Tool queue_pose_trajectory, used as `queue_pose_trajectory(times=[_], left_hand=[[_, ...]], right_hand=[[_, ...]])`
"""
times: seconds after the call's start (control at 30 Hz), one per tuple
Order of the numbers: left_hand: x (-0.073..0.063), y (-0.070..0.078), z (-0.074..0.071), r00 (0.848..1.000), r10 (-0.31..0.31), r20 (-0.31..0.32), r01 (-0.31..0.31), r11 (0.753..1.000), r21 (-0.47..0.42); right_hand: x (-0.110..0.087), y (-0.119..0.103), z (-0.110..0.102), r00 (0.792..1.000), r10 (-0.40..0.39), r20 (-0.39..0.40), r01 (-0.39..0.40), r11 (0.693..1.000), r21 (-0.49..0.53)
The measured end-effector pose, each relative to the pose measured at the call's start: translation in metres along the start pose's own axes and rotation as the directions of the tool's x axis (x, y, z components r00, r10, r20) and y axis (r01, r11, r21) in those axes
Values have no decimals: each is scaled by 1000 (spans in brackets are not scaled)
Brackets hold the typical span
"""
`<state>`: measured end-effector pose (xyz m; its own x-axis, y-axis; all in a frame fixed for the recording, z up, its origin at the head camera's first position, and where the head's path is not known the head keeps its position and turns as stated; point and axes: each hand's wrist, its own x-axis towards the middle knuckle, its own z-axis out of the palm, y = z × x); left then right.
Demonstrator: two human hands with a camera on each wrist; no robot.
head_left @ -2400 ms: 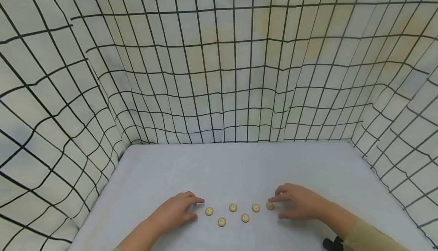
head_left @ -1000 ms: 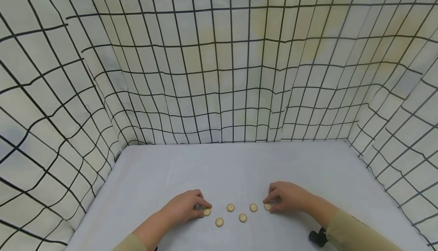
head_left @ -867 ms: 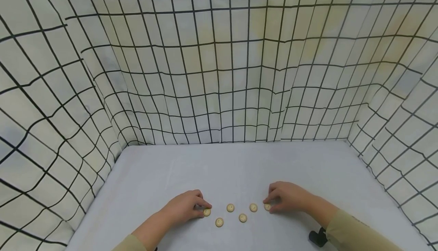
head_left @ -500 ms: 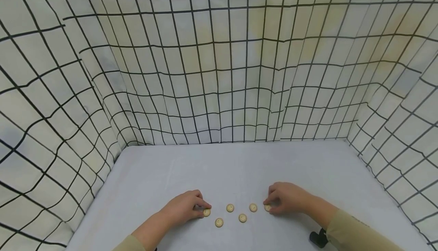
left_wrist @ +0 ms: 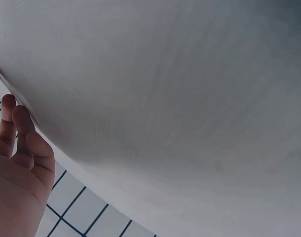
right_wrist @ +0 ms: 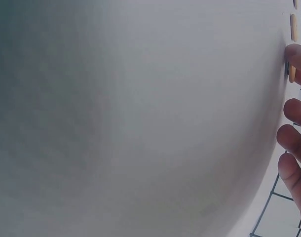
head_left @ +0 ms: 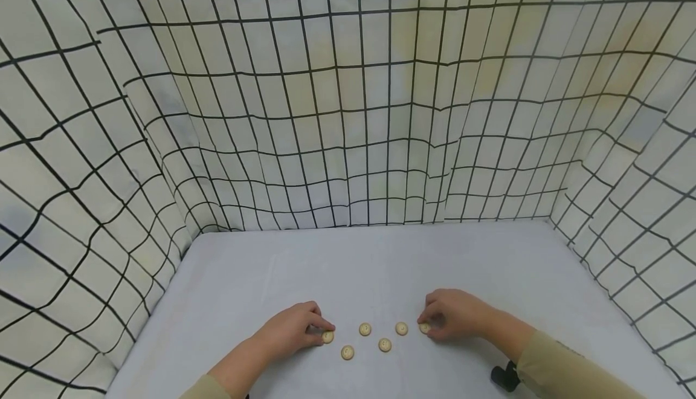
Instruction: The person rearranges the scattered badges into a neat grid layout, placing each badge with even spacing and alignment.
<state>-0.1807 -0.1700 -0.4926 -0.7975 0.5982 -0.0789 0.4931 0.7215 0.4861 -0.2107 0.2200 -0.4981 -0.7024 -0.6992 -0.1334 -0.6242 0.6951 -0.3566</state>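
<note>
Round beige buttons lie on the white table in two loose rows in the head view. My left hand pinches the leftmost button between thumb and forefinger, low at the tabletop. At the other end, my right hand holds the rightmost button the same way; its thumb covers part of it. The right wrist view shows that button edge-on by the fingertips. Between the hands sit a back pair, one button and another, and a front pair, one and another.
A white cloth-covered table spreads out behind the buttons. White walls with a black grid enclose it at the back and sides. A black device sits at the right wrist, beside the khaki sleeve.
Since the earliest frame, my left hand has moved in to the leftmost button and pinched it, and my right fingers have closed on the rightmost one. Over the last second both hands stay still.
</note>
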Motion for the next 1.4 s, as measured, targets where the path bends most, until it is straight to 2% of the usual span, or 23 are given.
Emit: queue_pose_trajectory(times=[0.3, 0.67, 0.9, 1.13, 1.4], left_hand=[[0, -1, -1, 1000, 5, 9, -5, 1000, -9], [-1, 2, -2, 1000, -11, 8, 11, 1000, -8], [-3, 6, -5, 1000, -14, 11, 14, 1000, -18], [-2, 2, -3, 1000, -14, 4, 14, 1000, 6], [-2, 2, -2, 1000, -11, 4, 11, 1000, 8]], right_hand=[[6, -4, -3, 1000, -7, -9, 7, 1000, 16], [25, -5, -8, 999, 4, -43, -4, 1000, 3], [44, -6, -13, 999, 15, -40, -15, 1000, -15], [68, -13, -20, 999, 39, -22, -39, 999, -18], [92, -23, -26, 999, 28, -25, -29, 999, -24]])
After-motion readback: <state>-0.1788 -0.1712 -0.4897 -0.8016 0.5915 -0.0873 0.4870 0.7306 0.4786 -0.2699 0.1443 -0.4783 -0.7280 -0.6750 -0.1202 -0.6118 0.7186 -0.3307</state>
